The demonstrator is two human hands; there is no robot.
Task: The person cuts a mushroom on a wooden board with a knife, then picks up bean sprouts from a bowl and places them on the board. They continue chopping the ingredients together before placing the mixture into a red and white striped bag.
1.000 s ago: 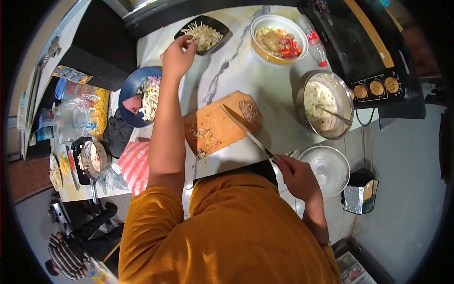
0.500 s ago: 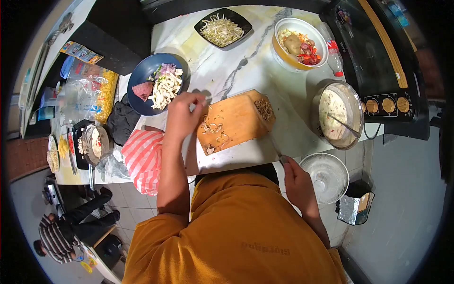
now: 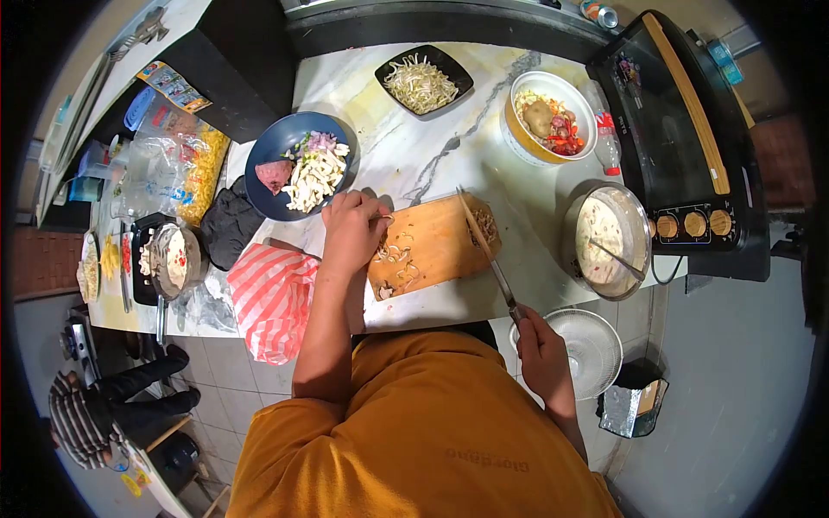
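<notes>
My right hand (image 3: 544,350) is wrapped round the handle of a kitchen knife (image 3: 492,255), its blade slanting over the right part of a wooden cutting board (image 3: 440,242). Finely chopped brown bits (image 3: 484,228) lie partly behind the blade. My left hand (image 3: 352,231) rests at the board's left edge, fingers curled together; what they pinch, if anything, is too small to name. Thin pale curved slices (image 3: 399,255) are scattered beside it. Just beyond that hand, a dark blue plate (image 3: 268,147) carries white chopped pieces (image 3: 315,177), diced purple onion and a pink lump.
A black dish of bean sprouts (image 3: 420,84) and a bowl with a potato (image 3: 537,119) stand at the back. On the right are a steel bowl (image 3: 641,229) and an oven (image 3: 678,121). A striped bag (image 3: 272,302) hangs left; a person (image 3: 82,414) is beyond.
The knife has swung up from beside the board to lie over its right part. My left hand has lowered to the board's left edge. The view has shifted.
</notes>
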